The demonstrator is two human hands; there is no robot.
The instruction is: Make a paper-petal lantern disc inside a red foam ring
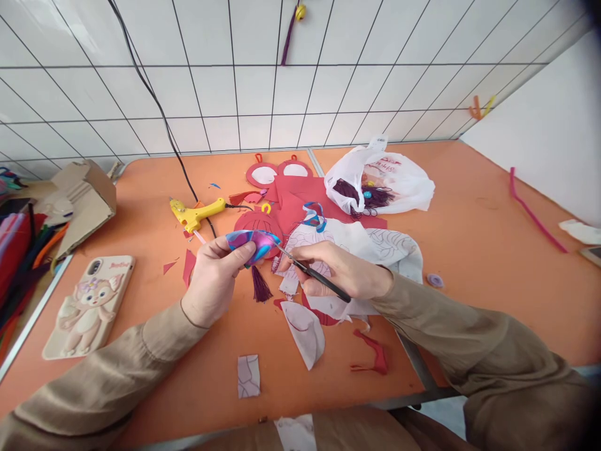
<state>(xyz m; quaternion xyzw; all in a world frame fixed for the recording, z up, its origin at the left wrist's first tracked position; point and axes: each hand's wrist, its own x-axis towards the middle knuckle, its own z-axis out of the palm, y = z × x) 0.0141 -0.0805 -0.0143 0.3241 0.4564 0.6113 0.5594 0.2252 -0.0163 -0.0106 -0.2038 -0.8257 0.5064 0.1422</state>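
Between thumb and fingers, my left hand (216, 272) pinches a shiny blue, pink and purple piece of material (256, 241). My right hand (335, 269) is closed around a pair of scissors (323, 282) with dark handles, partly covered by the fingers. The scissor tips meet the right edge of the shiny piece; whether the blades are apart I cannot tell. Just beneath, a red round piece (258, 222) with a yellow ring lies on the table, and a dark purple tassel (261, 285) hangs out below the shiny piece. White patterned cloth (394, 250) spreads behind my right hand.
A yellow glue gun (197, 214) with a cord lies left of the red sheets (300, 194). At the back is a white plastic bag (408, 181) holding dark tassels. A phone (89, 307) and a cardboard box (89, 200) are at left. Scraps lie in front, including a red strip (375, 354).
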